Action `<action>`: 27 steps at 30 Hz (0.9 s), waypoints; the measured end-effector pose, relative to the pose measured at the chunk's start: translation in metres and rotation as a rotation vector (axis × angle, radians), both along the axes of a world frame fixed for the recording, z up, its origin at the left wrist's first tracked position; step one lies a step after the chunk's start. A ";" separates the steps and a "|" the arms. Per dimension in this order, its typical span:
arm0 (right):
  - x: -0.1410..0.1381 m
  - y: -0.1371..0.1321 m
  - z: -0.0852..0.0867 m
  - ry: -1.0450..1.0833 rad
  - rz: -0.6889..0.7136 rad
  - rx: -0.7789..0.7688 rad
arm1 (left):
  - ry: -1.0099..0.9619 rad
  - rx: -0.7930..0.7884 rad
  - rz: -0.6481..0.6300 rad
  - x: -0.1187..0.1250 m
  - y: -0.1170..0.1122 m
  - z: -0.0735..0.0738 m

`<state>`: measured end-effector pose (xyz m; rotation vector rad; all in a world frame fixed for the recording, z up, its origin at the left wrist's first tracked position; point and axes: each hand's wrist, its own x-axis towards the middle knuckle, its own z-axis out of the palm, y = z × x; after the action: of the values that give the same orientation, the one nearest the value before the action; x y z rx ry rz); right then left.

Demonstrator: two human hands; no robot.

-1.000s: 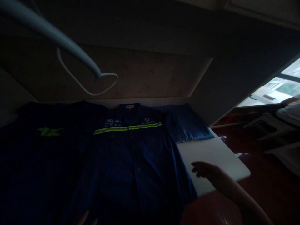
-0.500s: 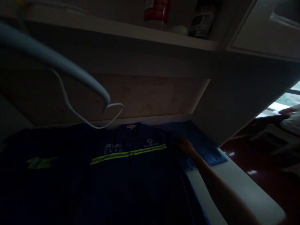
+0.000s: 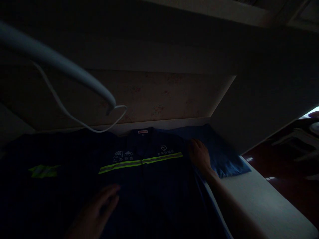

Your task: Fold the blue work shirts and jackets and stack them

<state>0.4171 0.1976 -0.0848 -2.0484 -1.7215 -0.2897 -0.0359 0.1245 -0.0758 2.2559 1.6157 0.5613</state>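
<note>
A dark navy work jacket (image 3: 159, 186) with a yellow-green reflective band and white lettering lies spread, front up, on a pale surface. My right hand (image 3: 200, 156) is at the jacket's shoulder on the right, its fingers bent and close together on the cloth; the fingertips are in shadow. Lower down, my left hand (image 3: 99, 205) hovers over the front with thumb and fingers apart, holding nothing. More dark cloth with a reflective patch (image 3: 44, 171) spreads at the left, its outline lost in the dark. Behind my right hand lies a blue cloth item (image 3: 224, 157).
A curved white bar (image 3: 62, 63) with a thin white cord (image 3: 67, 113) reaches in from the upper left, above the jacket. Overhead is a shelf edge (image 3: 211, 10). A patterned back panel (image 3: 154, 96) and a side panel (image 3: 261, 96) enclose the pale surface (image 3: 269, 196).
My left hand has come into view from below, over the jacket's front. My right hand stays at the shoulder. The view has tilted down, and the shelf's containers have left it.
</note>
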 end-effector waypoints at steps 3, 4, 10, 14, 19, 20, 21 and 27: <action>-0.031 0.040 -0.001 0.003 0.215 -0.108 | -0.013 0.108 0.175 -0.002 0.092 0.000; -0.036 0.050 -0.006 0.002 0.234 -0.154 | 0.029 0.136 0.220 -0.006 0.116 -0.005; -0.023 0.057 -0.055 -0.116 0.243 -0.385 | 0.437 -0.008 0.236 -0.077 0.155 -0.056; -0.001 0.049 -0.062 -0.174 0.233 -0.422 | 0.617 0.000 0.135 -0.110 0.142 -0.068; 0.009 0.049 -0.056 -0.185 0.104 -0.447 | 0.587 -0.074 0.245 -0.107 0.146 -0.069; 0.008 0.050 -0.056 -0.184 0.074 -0.436 | 0.555 -0.096 0.256 -0.105 0.149 -0.067; 0.006 0.050 -0.056 -0.183 0.041 -0.421 | 0.510 -0.124 0.263 -0.104 0.151 -0.063; 0.014 0.041 -0.058 -0.260 0.043 -0.352 | 0.364 -0.056 0.324 -0.110 0.152 -0.038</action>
<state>0.4306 0.2389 -0.1428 -2.2983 -2.0962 -0.2640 -0.1456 0.2764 -0.1141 2.1589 2.1661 0.1758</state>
